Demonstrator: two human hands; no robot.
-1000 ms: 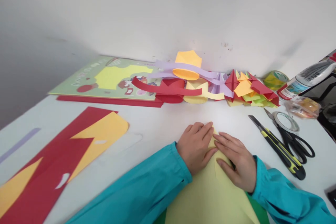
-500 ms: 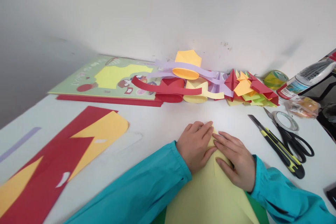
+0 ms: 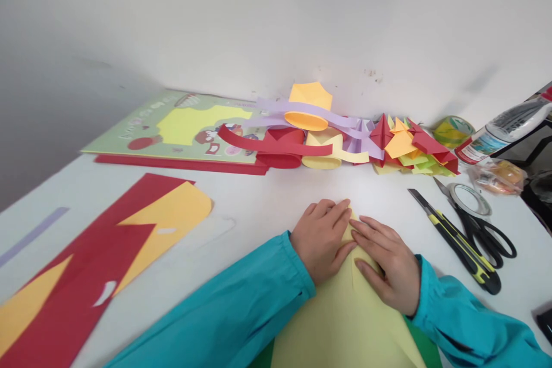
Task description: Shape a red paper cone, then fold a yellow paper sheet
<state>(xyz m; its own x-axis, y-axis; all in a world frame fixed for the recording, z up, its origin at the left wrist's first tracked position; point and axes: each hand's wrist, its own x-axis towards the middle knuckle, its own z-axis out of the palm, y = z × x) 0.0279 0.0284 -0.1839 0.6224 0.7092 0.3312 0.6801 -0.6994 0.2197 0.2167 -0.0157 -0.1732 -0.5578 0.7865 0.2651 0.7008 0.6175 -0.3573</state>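
A pale yellow sheet of paper (image 3: 340, 322) lies on the white table (image 3: 267, 201) right in front of me, folded to a point at its far end. My left hand (image 3: 321, 238) rests flat on the left side of that point, fingers stretched out and together. My right hand (image 3: 386, 264) lies flat on the right fold, fingertips meeting the left hand's at the tip. Both hands press the paper down; neither grips it. Both arms wear teal sleeves. A green sheet (image 3: 425, 345) peeks out from under the yellow one.
Red and orange cut sheets (image 3: 107, 253) lie at the left, with a lilac strip (image 3: 32, 236) beyond. A picture book (image 3: 181, 129) and a row of paper crafts (image 3: 340, 138) line the wall. A utility knife (image 3: 457, 241), scissors (image 3: 483, 230), tape rolls (image 3: 470, 198) and a bottle (image 3: 504, 126) sit at the right.
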